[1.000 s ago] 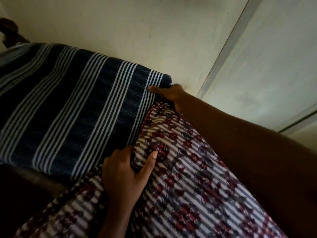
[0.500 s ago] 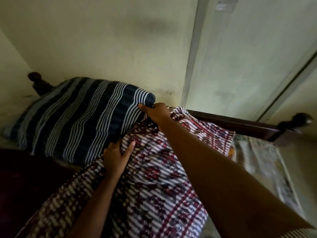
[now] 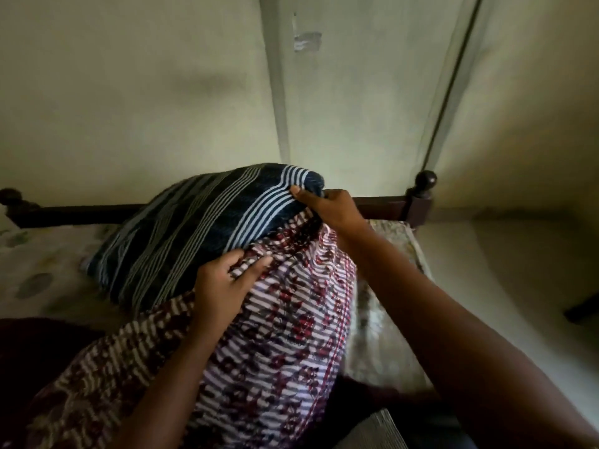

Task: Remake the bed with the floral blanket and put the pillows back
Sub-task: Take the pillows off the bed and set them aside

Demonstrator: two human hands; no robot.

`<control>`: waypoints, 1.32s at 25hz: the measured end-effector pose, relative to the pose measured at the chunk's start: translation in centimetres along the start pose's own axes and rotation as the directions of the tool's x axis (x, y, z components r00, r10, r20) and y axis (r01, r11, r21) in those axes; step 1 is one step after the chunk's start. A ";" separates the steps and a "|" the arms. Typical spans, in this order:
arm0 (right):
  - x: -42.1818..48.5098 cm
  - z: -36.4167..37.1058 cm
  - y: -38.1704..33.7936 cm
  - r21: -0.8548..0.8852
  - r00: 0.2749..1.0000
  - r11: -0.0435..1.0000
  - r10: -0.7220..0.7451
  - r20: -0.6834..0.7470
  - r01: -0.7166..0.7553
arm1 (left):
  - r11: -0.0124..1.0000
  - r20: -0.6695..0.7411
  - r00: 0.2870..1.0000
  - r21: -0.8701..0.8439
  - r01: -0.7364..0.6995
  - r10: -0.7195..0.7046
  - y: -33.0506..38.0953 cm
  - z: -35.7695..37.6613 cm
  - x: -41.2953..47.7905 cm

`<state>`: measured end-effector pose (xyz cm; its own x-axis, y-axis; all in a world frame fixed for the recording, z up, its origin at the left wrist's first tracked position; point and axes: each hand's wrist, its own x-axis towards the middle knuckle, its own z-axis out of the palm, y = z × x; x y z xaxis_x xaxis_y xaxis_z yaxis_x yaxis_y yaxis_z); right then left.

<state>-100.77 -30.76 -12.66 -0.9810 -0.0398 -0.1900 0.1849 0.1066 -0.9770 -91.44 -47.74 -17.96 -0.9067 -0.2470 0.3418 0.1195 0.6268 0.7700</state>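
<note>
Right hand (image 3: 330,210) pinches navy striped pillow (image 3: 201,234) corner at head edge of bed (image 3: 42,254), by headboard (image 3: 382,205); left hand (image 3: 223,283) rests flat on floral blanket (image 3: 275,335) overlapping pillow.

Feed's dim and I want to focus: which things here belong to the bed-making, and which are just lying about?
Job:
blue striped pillow, its corner gripped by the right hand
floral pillow, under the left hand
bed sheet

Just there:
tape patch on the wall
dark object at the right edge, too dim to identify
</note>
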 end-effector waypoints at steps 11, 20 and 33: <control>-5.1 -11.0 6.8 0.152 0.954 0.970 -0.148 -0.261 0.192 | 0.865 0.298 0.874 0.217 -0.453 0.383 7.5 8.2 -4.4; -11.1 -10.0 9.2 -0.663 0.571 0.154 -0.669 0.476 0.733 | 0.942 0.669 0.696 -0.335 -0.030 0.260 6.9 1.4 -4.0; -13.1 -8.7 8.8 -0.165 0.914 0.931 -0.354 -0.198 0.325 | 0.856 0.802 0.569 0.155 -0.494 0.183 14.9 11.9 11.2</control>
<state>-86.80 -20.62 -17.92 -0.9739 0.1222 0.1912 -0.1562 0.2501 -0.9555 -104.61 -32.37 -9.13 -0.8180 0.5669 -0.0969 0.4875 0.7728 0.4063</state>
